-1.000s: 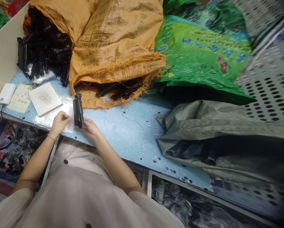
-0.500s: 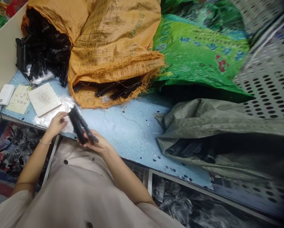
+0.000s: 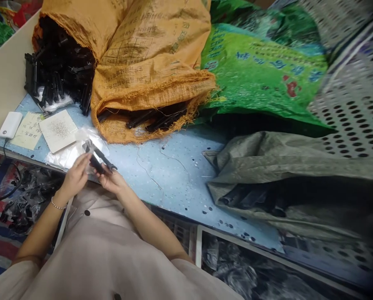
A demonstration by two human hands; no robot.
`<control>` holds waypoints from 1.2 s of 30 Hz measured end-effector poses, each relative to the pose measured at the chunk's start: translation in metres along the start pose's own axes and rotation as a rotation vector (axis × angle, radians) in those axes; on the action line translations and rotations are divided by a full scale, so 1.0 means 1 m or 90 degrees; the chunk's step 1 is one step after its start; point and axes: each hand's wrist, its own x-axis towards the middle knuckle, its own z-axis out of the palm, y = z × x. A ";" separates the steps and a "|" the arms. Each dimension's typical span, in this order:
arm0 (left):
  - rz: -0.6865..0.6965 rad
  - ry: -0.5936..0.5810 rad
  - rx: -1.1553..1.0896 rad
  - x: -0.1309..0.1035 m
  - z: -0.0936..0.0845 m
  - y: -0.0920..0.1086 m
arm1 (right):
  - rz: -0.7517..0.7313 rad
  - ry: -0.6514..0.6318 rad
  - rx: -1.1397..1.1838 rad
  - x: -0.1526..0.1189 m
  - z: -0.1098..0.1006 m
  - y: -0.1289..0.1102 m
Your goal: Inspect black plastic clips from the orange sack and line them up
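My right hand (image 3: 112, 181) grips a black plastic part (image 3: 99, 160) with two long bars, its far end pointing up and left. Clear plastic film, apparently a bag (image 3: 87, 145), shows over that far end. Closed fingers of my left hand (image 3: 76, 177) pinch the bag at the part's left side; the exact grip is blurred. Under both hands lies a stack of clear plastic bags (image 3: 60, 157) at the table's front edge. A square white pad (image 3: 59, 131) with a speckled middle rests partly on the stack.
On the blue table (image 3: 174, 175), an orange woven sack (image 3: 152, 62) opens onto many black parts (image 3: 63, 62). A green sack (image 3: 261, 71) and a grey sack (image 3: 286, 162) lie rightward. Left are a white device (image 3: 10, 125) and a handwritten note (image 3: 27, 131). Bagged parts (image 3: 230, 266) sit below.
My right hand has carried the black part left and toward my left hand. The part's far end now has clear plastic over it, and my left fingers have closed beside it.
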 end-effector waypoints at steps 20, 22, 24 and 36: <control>0.047 -0.045 -0.150 -0.015 -0.003 0.007 | -0.385 0.202 -0.558 0.008 0.011 0.006; -0.002 -0.051 -0.170 -0.013 -0.001 0.010 | -0.376 0.212 -0.571 0.007 0.013 0.010; -0.054 -0.081 -0.125 -0.009 0.001 0.016 | -0.388 0.260 -0.645 0.002 0.018 0.015; -0.486 -0.363 -0.298 -0.110 -0.151 -0.039 | -0.171 0.044 -0.603 -0.032 0.041 0.030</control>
